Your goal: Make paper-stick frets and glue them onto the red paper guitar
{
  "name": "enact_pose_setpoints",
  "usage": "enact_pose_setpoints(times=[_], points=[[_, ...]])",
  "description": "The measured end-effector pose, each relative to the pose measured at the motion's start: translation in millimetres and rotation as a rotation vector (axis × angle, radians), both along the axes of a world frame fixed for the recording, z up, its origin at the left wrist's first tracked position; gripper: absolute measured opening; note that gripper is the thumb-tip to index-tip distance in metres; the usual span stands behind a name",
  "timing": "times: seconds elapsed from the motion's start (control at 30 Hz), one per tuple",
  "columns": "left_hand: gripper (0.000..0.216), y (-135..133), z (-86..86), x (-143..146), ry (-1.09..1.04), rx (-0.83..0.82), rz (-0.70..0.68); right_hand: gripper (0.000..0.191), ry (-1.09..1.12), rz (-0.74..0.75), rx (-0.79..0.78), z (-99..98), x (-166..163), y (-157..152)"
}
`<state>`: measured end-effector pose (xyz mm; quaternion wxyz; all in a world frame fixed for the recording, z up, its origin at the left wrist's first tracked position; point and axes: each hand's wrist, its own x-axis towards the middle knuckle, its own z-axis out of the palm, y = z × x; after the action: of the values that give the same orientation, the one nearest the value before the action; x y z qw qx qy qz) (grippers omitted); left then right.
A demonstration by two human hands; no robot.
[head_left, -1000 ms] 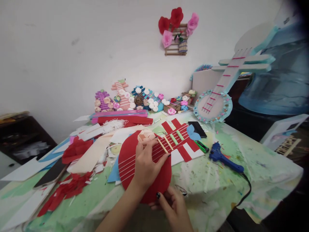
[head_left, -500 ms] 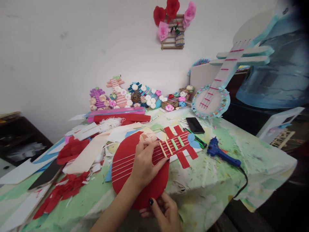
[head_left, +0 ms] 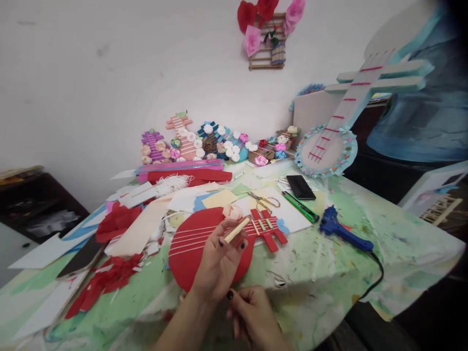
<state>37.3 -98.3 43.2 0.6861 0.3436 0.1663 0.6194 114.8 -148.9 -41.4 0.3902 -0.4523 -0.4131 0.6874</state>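
My left hand (head_left: 217, 268) is raised palm up, its fingers closed on a short pale-yellow strip (head_left: 237, 230). Below and behind it lies a red paper-covered lute model (head_left: 185, 258) with white strings across its round body. Cream and green strips (head_left: 263, 225) cross its neck, a blue piece (head_left: 282, 226) sits at the head end, and a pale pink paper flower (head_left: 232, 211) rests at the body's upper edge. Near the lute's lower edge, my right hand (head_left: 252, 309) has curled fingers with the thumb against the index finger; anything between them is hidden.
A blue glue gun (head_left: 343, 231) with a black cord lies at the right. Nearby are a green cutter (head_left: 300, 207), gold-handled scissors (head_left: 265, 200) and a black phone (head_left: 300, 187). Red scraps (head_left: 106, 280) cover the left side. Decorated lutes (head_left: 186, 146) line the wall.
My left hand has lifted off the lute and turned palm up, holding the pale strip. My right hand has let go of the lute's edge. The lute lies lower, and scissors now show.
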Motion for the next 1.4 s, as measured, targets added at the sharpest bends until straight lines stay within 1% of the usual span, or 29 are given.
enact_pose_setpoints(times=[0.03,0.1,0.2,0.23,0.27,0.33,0.37,0.43,0.5,0.57,0.7,0.9,1.07,1.2,1.23,1.3,1.33,1.4], points=[[0.039,-2.6,-1.4,1.3,-0.027,-0.026,-0.01,0.059,-0.056,-0.021,0.073,2.8,5.7,-1.5],[0.039,-6.7,-3.0,3.4,-0.069,-0.076,-0.026,0.052,-0.114,-0.123,0.232,15.0,19.0,-5.0],[0.037,-11.6,-3.7,6.4,-0.113,-0.147,-0.063,0.03,-0.164,-0.334,0.496,42.7,38.8,-7.9],[0.037,-13.3,-3.8,7.7,-0.121,-0.166,-0.079,0.02,-0.199,-0.4,0.61,51.4,44.2,-7.4],[0.036,-15.1,-4.2,9.2,-0.125,-0.187,-0.092,0.016,-0.255,-0.453,0.738,59.0,48.6,-5.9],[0.034,-18.7,-5.3,13.1,-0.135,-0.229,-0.11,0.022,-0.392,-0.539,0.987,69.7,54.8,-0.4],[0.033,-20.4,-6.0,15.3,-0.14,-0.246,-0.116,0.025,-0.459,-0.56,1.079,72.9,56.7,3.2],[0.029,-23.5,-7.2,19.8,-0.148,-0.248,-0.119,0.026,-0.56,-0.589,1.184,76.1,58.9,10.4],[0.027,-25.9,-7.3,23.8,-0.133,-0.217,-0.127,0.025,-0.611,-0.613,1.219,76.7,60.0,16.1],[0.028,-27.6,-6.6,26.3,-0.089,-0.195,-0.129,0.022,-0.638,-0.626,1.222,76.6,60.6,19.5],[0.032,-29.1,-5.7,26.0,-0.024,-0.199,-0.126,0.018,-0.692,-0.609,1.234,77.2,61.2,21.1],[0.025,-28.7,-10.4,20.1,-0.108,-0.238,-0.177,0.018,-0.69,-0.591,1.246,78.7,62.7,18.2],[0.024,-28.3,-14.0,17.9,-0.123,-0.244,-0.221,0.021,-0.646,-0.557,1.234,77.4,63.5,18.1],[0.027,-26.8,-16.4,16.4,-0.119,-0.238,-0.189,0.026,-0.65,-0.495,1.222,80.5,68.0,17.1],[0.029,-25.8,-16.7,15.3,-0.111,-0.235,-0.167,0.027,-0.668,-0.518,1.221,81.9,72.4,16.8],[0.035,-23.5,-16.7,11.6,-0.084,-0.216,-0.111,0.03,-0.749,-0.664,1.209,83.4,88.3,17.8],[0.036,-22.2,-16.5,9.1,-0.067,-0.2,-0.081,0.029,-0.811,-0.805,1.184,82.7,100.5,19.3],[0.034,-19.9,-15.9,3.4,-0.028,-0.144,-0.022,0.03,-0.99,-1.048,1.05,77.0,132.7,25.0]])
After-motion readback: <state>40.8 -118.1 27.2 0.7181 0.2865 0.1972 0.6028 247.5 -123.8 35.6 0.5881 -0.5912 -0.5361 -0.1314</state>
